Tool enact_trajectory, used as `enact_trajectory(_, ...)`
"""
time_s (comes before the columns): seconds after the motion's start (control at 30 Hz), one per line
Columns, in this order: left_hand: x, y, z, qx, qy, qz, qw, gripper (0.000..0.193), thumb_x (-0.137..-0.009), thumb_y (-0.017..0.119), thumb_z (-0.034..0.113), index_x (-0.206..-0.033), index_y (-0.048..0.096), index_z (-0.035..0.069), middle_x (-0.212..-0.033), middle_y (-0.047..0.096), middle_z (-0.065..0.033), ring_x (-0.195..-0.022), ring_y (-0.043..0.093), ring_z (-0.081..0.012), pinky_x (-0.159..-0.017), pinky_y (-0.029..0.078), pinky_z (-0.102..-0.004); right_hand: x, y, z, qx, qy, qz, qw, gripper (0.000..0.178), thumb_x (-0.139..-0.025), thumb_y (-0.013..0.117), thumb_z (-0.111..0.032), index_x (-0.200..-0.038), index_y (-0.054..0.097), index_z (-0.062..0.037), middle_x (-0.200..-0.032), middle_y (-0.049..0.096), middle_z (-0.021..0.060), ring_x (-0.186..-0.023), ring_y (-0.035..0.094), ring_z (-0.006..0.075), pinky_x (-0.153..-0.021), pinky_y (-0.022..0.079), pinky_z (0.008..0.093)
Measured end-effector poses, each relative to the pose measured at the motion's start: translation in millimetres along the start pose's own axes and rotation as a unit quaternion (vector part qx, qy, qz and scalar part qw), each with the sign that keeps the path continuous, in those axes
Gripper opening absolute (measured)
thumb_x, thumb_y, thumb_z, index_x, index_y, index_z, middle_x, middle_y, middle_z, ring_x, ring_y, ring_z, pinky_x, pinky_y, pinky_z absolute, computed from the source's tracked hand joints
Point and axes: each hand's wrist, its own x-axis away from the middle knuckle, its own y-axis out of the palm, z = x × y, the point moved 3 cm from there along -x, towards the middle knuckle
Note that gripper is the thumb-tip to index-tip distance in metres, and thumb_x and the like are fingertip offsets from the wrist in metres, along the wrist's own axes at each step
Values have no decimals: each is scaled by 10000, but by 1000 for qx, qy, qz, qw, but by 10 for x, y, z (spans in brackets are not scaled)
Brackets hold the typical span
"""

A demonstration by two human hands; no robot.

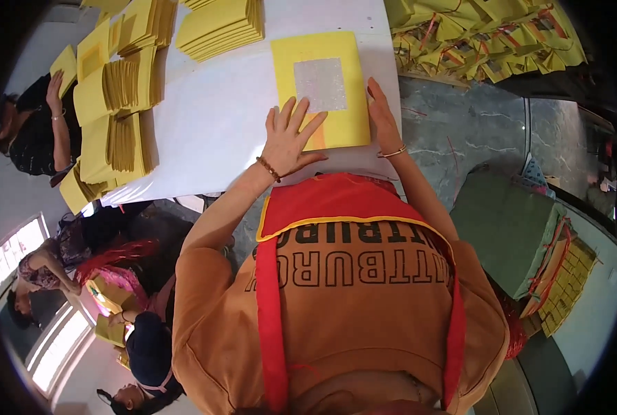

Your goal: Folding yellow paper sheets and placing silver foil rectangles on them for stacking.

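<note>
Flat on the white table point(211, 117) in front of me lies a yellow paper packet point(353, 76) with a silvery-grey rectangle point(320, 79) on its face. My left hand point(291, 138) rests on the packet's near left part, its fingers spread and their tips reaching the lower edge of the silver rectangle. A beaded bracelet circles that wrist. Along the packet's right edge stands my right hand point(384, 117), fingers stretched out, palm turned toward the packet; whether it touches the edge I cannot tell. A bangle sits on that wrist. Neither hand grips anything.
Stacks of folded yellow paper point(122, 86) line the table's left side, and another stack point(222, 28) lies at the far edge. Yellow bundles with red ties point(488, 38) are heaped at far right. A green-covered block point(505, 228) stands right. Several people work at left.
</note>
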Motion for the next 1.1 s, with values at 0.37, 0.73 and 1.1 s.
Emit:
enact_trajectory(0.37, -69, -3, -15, 63, 21, 16, 998, 789, -698, 666, 501, -1338, 370, 148, -1382, 281, -195, -1244, 269, -402, -974, 275, -508, 19, 62, 114, 40, -8, -12, 999, 563, -958, 302, -321, -1382, 196, 34, -1462, 166, 149, -1362, 119, 257, -1100, 95, 340)
enact_trajectory(0.73, -27, -153, -24, 41, 36, 24, 998, 654, -692, 686, 419, -1243, 467, 141, -1292, 403, -122, -1173, 364, -317, -935, 292, -475, 121, -79, -222, 423, -143, -99, 890, 286, -762, 631, -318, -1017, 622, -188, -1245, 515, 2, -1282, 329, 253, -1025, 158, 475)
enact_trajectory(1.1, -79, -238, -133, 260, 68, 22, 963, 133, -787, 616, 145, -848, 614, 26, -801, 569, -101, -793, 537, -272, -689, 459, -344, 106, -170, 30, 236, -18, -109, 965, 232, -884, 470, -325, -935, 646, -182, -1266, 504, -32, -1277, 334, 186, -1041, 48, 444)
